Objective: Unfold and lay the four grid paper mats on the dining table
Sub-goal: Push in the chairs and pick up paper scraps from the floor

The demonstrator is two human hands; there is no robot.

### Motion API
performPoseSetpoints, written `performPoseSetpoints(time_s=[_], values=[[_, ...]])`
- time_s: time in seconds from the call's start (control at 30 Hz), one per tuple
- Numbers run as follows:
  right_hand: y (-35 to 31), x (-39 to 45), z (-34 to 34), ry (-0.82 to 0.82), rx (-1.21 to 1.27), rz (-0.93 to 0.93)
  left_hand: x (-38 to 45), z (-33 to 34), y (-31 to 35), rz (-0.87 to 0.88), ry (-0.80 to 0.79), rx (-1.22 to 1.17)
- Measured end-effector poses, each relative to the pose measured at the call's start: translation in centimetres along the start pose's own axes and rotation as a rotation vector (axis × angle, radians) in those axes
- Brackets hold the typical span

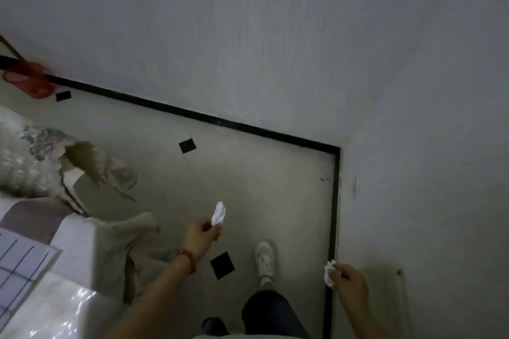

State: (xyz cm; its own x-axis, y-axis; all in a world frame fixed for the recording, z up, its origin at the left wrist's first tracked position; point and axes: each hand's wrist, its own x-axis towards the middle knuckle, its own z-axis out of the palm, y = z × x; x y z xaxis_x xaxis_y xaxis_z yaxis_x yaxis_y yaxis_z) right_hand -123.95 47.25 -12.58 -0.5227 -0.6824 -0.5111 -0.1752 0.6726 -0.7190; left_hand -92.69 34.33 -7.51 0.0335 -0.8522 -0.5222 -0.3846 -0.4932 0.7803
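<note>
Standing cornered, left hand (pixel 200 231) pinching crumpled paper (pixel 218 212).

**Paper, cloth and matt tile**

The left hand (pixel 199 232) pinches a crumpled wad of white paper (pixel 218 213), creased and matt; the right hand (pixel 347 282) grips a second crumpled white paper wad (pixel 329 275) of the same finish. Below both grips lies a pale matt tiled floor (pixel 261 181) with black inset squares (pixel 222 265). Left of the left-hand grip, a smooth white grid-lined paper sheet (pixel 19 264) lies on a table (pixel 77 239) under beige cloth, with glossy clear plastic film (pixel 68 308) beside it. The grey wall (pixel 275 36) looks matt, faintly textured.
</note>
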Motion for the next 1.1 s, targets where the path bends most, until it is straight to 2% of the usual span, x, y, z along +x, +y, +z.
performPoseSetpoints(time_s=[0.13,0.27,0.43,0.6,0.7,0.9,1.1], values=[[-8.2,7.6,1.2,-0.035,-0.029,-0.066,5.3,-1.4,2.7,-0.078,0.102,-0.079],[-18.2,14.7,4.3,-0.176,-0.103,-0.184,8.8,-3.7,4.8,-0.166,0.192,-0.147],[-29.1,20.2,11.2,-0.32,-0.158,-0.307,12.1,-7.2,6.4,-0.23,0.364,-0.265],[-37.3,23.5,20.4,-0.427,-0.228,-0.38,17.3,-11.7,5.6,-0.325,0.492,-0.394],[-41.6,25.1,26.4,-0.457,-0.263,-0.41,21.5,-15.6,5.7,-0.342,0.55,-0.449],[-49.5,28.1,37.6,-0.52,-0.369,-0.352,30.4,-25.8,7.5,-0.38,0.607,-0.493],[-59.2,28.2,48.4,-0.584,-0.346,-0.398,38.4,-37.1,11.1,-0.3,0.695,-0.531]])
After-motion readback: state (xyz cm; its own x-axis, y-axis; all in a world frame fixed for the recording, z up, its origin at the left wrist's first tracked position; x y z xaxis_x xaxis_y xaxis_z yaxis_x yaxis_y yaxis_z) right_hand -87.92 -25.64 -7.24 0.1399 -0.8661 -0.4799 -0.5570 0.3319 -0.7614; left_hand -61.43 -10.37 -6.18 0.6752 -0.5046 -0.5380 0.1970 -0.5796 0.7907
